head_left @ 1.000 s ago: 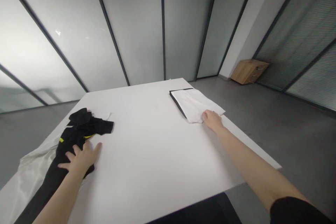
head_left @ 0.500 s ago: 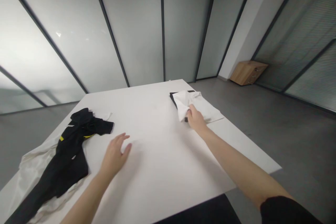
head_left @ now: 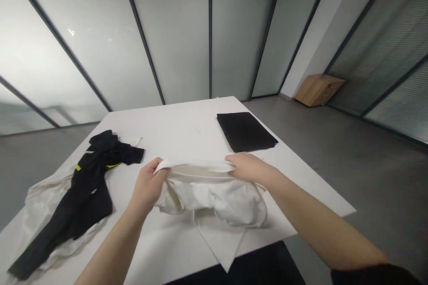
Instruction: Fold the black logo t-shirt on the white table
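A white fabric item is bunched up over the near part of the table, its hemmed edge stretched between my hands. The edge looks like the opening of a bag or garment; I cannot tell which. My left hand pinches the left end of this edge. At the other end, my right hand grips the edge, its fingertips partly hidden by the cloth. A pointed corner of the fabric hangs toward the table's front edge. Beyond my right hand lies a flat black rectangular piece, now uncovered.
On the left of the white table lies a rumpled black garment with yellow and white marks, over white cloth. A wooden cabinet stands on the floor at the far right. Frosted glass panels line the back.
My right hand has brought the white fabric off the black piece, toward me and left. My left hand, open before, has closed on the fabric's other end.
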Tool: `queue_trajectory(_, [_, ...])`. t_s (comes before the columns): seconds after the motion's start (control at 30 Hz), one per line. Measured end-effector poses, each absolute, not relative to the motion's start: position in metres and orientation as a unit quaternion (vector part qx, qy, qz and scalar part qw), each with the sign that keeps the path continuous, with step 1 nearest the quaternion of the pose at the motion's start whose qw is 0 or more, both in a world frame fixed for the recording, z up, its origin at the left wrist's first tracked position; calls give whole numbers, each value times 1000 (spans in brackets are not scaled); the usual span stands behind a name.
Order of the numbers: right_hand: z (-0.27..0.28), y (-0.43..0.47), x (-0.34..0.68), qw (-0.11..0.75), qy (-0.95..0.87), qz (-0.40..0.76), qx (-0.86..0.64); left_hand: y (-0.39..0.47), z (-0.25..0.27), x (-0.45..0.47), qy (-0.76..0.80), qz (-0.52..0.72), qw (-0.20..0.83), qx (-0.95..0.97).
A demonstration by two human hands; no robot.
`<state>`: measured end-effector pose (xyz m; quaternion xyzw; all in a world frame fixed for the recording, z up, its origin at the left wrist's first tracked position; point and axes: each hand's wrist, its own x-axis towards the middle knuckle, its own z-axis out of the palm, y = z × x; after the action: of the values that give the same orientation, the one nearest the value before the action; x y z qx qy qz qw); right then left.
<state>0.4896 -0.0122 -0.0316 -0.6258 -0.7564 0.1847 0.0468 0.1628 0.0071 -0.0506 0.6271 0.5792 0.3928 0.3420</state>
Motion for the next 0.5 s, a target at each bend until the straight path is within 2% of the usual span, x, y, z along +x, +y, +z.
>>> queue_trajectory(0.07, [-34,-2,502,82,-711,195,-671,12,-35,151,594,371,257,665])
queue_trajectory(0.13, [-33,7,511,182,-672,244,-675,16,-19,142,601,311,190,711])
queue_trajectory(0.2, [-31,11,520,276,-642,325,-638,21,-6,132,600,239,154,748])
queue_trajectory(0.27, [-29,11,527,303,-633,419,-575,26,2,120,593,172,148,772])
queue_trajectory(0.3, [-29,10,530,284,-644,460,-541,28,3,113,589,139,152,782])
queue_trajectory(0.37, [-33,7,536,182,-690,506,-484,33,1,95,571,58,169,801])
queue_trajectory(0.43, [-43,5,541,48,-732,482,-479,37,-6,75,568,-9,166,806])
queue_trajectory(0.5, [-54,7,544,-17,-744,412,-526,40,-15,59,594,-16,137,793])
